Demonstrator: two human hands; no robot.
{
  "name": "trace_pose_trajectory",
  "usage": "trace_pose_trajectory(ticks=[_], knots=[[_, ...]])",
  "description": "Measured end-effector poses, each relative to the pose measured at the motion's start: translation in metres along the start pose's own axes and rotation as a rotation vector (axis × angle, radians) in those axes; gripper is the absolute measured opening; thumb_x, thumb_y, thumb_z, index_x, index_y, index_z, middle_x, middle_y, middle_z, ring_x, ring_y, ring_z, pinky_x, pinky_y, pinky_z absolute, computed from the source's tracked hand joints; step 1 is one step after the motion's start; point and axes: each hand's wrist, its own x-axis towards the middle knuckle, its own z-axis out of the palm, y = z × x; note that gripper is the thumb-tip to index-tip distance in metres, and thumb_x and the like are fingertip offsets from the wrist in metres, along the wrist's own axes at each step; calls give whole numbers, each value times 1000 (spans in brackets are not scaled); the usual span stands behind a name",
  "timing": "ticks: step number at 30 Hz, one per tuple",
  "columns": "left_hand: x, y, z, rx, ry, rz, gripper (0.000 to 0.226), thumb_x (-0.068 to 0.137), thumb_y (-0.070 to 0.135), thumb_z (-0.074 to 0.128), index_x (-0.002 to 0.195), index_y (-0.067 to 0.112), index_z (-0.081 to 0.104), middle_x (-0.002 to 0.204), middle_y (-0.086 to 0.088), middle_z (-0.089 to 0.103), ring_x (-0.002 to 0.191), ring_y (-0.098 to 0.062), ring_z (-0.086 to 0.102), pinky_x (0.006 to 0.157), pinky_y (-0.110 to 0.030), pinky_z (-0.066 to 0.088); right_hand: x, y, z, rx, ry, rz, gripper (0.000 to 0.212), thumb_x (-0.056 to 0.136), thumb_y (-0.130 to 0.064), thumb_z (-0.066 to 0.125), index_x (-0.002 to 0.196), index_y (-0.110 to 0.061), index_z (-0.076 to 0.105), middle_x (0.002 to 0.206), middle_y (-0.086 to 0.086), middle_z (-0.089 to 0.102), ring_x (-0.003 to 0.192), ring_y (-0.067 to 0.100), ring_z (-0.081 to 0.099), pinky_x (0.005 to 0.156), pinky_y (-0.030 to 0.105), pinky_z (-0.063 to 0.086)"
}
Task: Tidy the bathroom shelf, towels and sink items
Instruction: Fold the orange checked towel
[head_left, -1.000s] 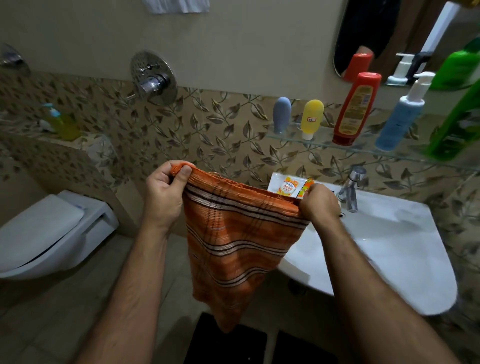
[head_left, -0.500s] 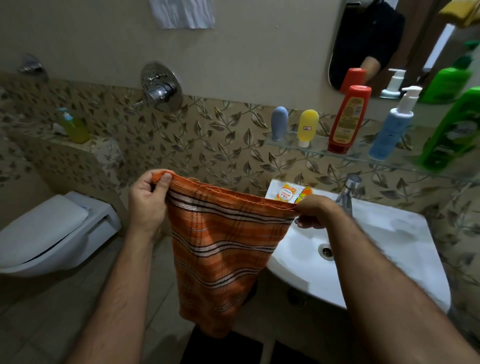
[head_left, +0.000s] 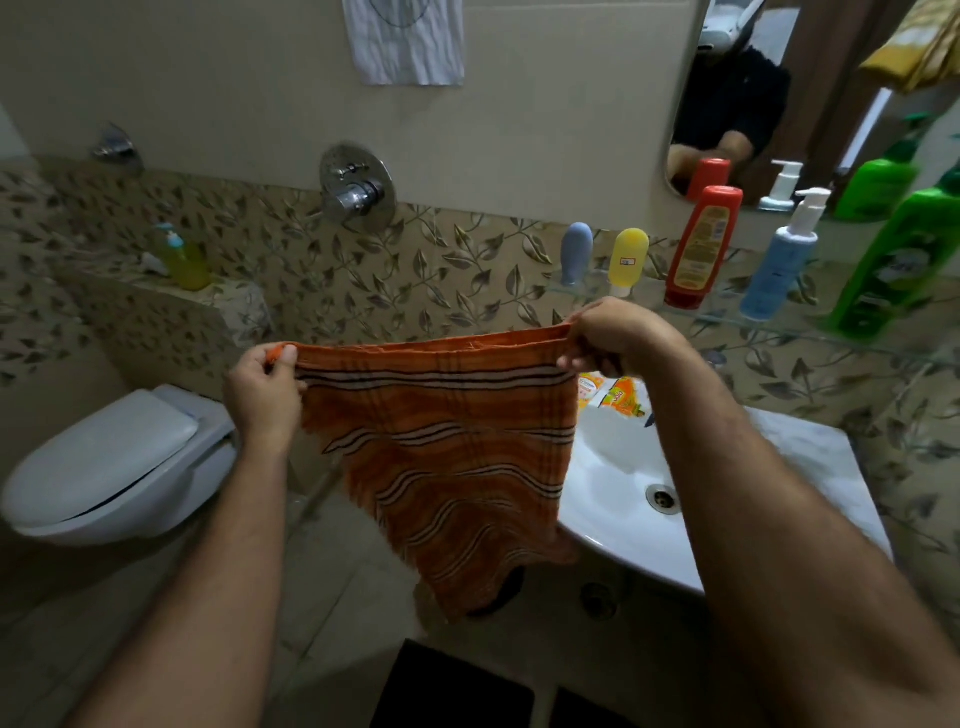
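The left hand (head_left: 265, 395) is pinching one top corner of the orange towel (head_left: 447, 457), thumb and fingers shut tight on the cloth. The right hand (head_left: 605, 338) is pinching the other top corner, fingers curled closed over the hem. The top edge is being pulled straight between them, and the rest is hanging down in front of the sink (head_left: 623, 467), with the bottom a bit crooked.

To fold it well, I think both corners should stay level and tight (no sagging in the middle), then one corner should go over to meet the other so the stripes line up.

Behind the hands, a glass shelf (head_left: 779, 325) is holding a grey tube (head_left: 576, 253), a yellow tube (head_left: 627, 257), a red bottle (head_left: 701, 247), a blue pump bottle (head_left: 779, 265) and a green bottle (head_left: 893, 270). All have labels, but the writing is too small and blurry to read. An orange packet (head_left: 615, 397) is sitting on the sink rim; its words cannot be read either.
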Motion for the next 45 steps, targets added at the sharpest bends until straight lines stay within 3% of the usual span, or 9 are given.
trace_pose_trajectory(ticks=[4,10,19,22,26,31,37,41,45], knots=[[3,7,-10,-52,-33,-16,21,99,24,52,108,9,64,89,-10,64,57,-13,60,41,-17,49,-12,-3,11,-18,149,-24,32,93,1,39,106,3,68,59,11,62,43,15,49,46,26,31],[5,22,-29,-38,-70,42,23,99,27,50,107,10,63,77,-6,67,51,-12,61,35,-11,41,-39,-2,25,125,185,23,36,94,4,35,105,-1,69,72,18,66,43,13,55,45,22,39],[31,47,-60,-126,20,82,25,97,30,52,105,10,65,100,-7,67,90,-20,64,80,-34,54,-84,-21,13,381,-40,-116,24,93,-13,61,116,-6,65,109,12,74,100,25,72,83,39,58],[32,53,-62,-187,-23,71,18,97,25,53,100,11,64,94,-5,65,84,-19,65,76,-33,56,-94,-22,7,182,-34,-203,30,84,-3,70,113,-10,67,107,10,74,100,23,72,81,35,58],[28,59,-57,-283,-106,13,22,99,22,51,104,3,62,77,-1,64,55,-8,61,53,-23,52,-100,-21,13,-75,267,-272,9,85,-13,72,93,-14,71,92,8,75,84,19,71,63,26,53],[26,60,-63,-152,-67,135,25,98,22,53,107,3,65,93,-3,61,84,-16,56,73,-25,44,-105,-19,6,-128,314,-375,11,89,-22,68,91,-14,74,87,4,72,72,8,61,61,22,42],[33,68,-45,-464,-360,98,21,103,21,43,87,20,57,85,1,61,78,-12,59,70,-25,52,-108,-11,-13,345,44,-502,19,85,-20,61,99,-7,64,87,5,71,81,16,70,72,28,58],[43,83,-29,-489,-469,105,23,104,19,41,85,21,55,85,-1,60,79,-13,58,79,-35,52,-102,-21,-12,528,164,-582,9,97,-15,53,98,-11,61,84,5,73,79,18,72,67,30,61],[58,77,-15,-331,-555,126,24,101,25,46,81,20,58,83,-2,63,83,-23,60,89,-51,52,-98,-32,-23,371,287,-580,13,100,-18,51,95,-11,61,81,4,71,78,18,72,70,30,61]])
